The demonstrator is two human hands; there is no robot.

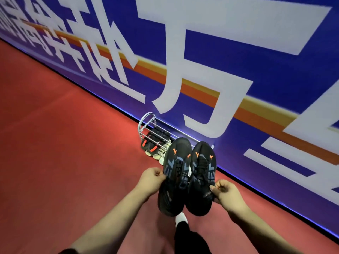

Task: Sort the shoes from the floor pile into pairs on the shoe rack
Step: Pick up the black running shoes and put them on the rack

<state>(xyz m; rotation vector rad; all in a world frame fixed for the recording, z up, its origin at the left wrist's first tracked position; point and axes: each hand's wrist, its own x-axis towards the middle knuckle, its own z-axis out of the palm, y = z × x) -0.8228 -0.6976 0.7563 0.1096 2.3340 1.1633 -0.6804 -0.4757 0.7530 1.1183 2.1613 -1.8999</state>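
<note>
The red floor (pixel 64 134) carries a low wire shoe rack (pixel 145 117), which stands at the floor's far edge against the blue lettered wall (pixel 256 57). Black shoes with orange marks (pixel 156 139) lie on the rack's bars at its left end, and pale shoes (pixel 161 153) lie just beside them.

This looks like a sports hall or event venue. A long blue banner wall (pixel 238 57) carries huge white characters (pixel 194 70) and an orange-and-yellow stripe (pixel 200 93). Smooth red sports-type floor (pixel 64 134) spreads out from the banner's foot. A wire shoe rack (pixel 156 133) stands on it, close against the banner's base.
</note>
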